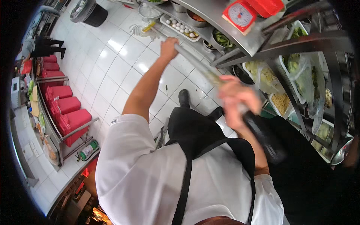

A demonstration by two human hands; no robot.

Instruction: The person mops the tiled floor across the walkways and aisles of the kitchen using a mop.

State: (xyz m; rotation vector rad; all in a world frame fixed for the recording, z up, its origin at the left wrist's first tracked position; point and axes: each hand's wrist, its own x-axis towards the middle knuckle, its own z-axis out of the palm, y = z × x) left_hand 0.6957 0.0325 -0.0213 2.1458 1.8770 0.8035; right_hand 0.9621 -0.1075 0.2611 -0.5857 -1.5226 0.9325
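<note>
A string mop with a yellow clamp (pixel 148 26) rests its head on the white tiled floor, below the low shelf. Its pale shaft (pixel 194 57) runs slantwise back towards my body. My left hand (pixel 169 47) is closed around the shaft, nearer the mop head. Higher up, my right hand (pixel 237 97) grips the shaft too, blurred by motion. Just beyond it is a dark, blurred length (pixel 263 136); whether it belongs to the shaft cannot be told. Small leaf scraps (pixel 166 87) lie on the floor near my black boots (pixel 184 98).
On the right, a steel table (pixel 208 15) bears a red scale (pixel 240 15); eggs in a white tray (pixel 181 28) sit below. A metal rack holds bagged vegetables. Left are red bins (pixel 74 123), a green extinguisher (pixel 88 150) and another person (pixel 46 46). A black bin (pixel 95 15) stands ahead.
</note>
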